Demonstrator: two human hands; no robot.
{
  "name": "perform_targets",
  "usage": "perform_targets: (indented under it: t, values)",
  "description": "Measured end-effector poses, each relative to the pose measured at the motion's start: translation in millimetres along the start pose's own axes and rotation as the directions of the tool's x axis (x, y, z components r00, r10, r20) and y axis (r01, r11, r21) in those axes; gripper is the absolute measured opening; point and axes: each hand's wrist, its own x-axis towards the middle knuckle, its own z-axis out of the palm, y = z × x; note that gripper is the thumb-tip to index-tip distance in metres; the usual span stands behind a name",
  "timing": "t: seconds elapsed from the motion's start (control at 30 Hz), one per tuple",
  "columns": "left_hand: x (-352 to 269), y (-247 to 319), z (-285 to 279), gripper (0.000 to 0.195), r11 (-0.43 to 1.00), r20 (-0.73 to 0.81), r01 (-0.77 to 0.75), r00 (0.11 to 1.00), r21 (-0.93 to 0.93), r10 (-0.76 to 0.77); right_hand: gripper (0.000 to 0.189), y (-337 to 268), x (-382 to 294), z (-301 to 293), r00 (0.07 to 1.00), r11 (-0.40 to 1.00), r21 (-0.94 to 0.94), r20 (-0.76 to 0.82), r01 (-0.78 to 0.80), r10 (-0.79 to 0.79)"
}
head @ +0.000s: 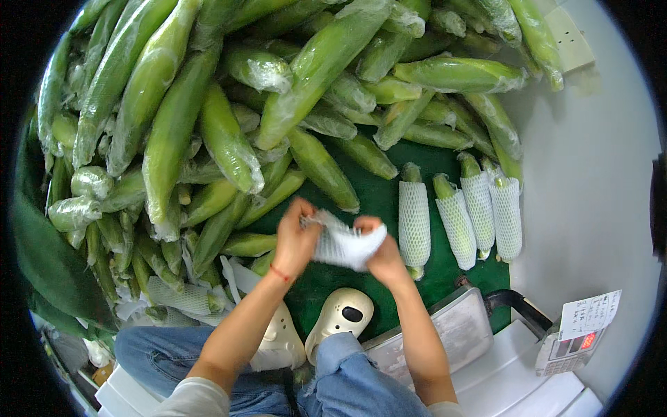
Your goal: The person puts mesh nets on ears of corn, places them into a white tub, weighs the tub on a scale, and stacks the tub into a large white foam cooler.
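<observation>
Between my two hands a white foam net sleeve (pixel 341 245) is stretched, blurred by motion. My left hand (pixel 296 242) pinches one end; my right hand (pixel 384 255) grips the other, its fingers partly hidden by the foam. No ear of corn shows inside the sleeve. Just right of my right hand, an ear of corn in a foam net (pixel 414 224) lies on the green mat (pixel 375 200). Several more netted ears (pixel 456 229) lie side by side beyond it. Above my left hand a green-husked ear (pixel 323 169) rests at the heap's edge.
A large heap of husked corn in clear film (pixel 323 68) fills the far side and left. Netted ears (pixel 180 297) lie low on the left. A platform scale (pixel 458 323) with a lit display stands at right. Cream clogs (pixel 341 318) are below my hands, near a wall socket-bearing wall (pixel 583 156).
</observation>
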Motion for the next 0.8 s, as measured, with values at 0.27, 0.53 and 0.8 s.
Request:
perform_targets:
  t: [0.27, 0.53, 0.8]
  values:
    - [-4.4, 38.9, -4.6, 0.059, 0.957, 0.285, -0.272, 0.930, 0.102, 0.234, 0.065, -35.9, 13.7, 1.8, 0.988, 0.986, 0.134, 0.106, 0.096, -0.110]
    - [-73.2, 38.2, 4.8, 0.037, 0.824, 0.427, 0.309, 0.900, -0.474, -0.092, 0.020, -67.1, -66.2, 27.4, 0.923, 0.990, 0.114, -0.384, 0.084, -0.034]
    - [-15.5, -10.2, 47.6, 0.041, 0.710, 0.614, 0.665, 0.666, -0.232, -0.423, 0.020, 40.1, -17.9, 21.3, 0.918, 0.603, 0.797, -0.256, 0.023, 0.303]
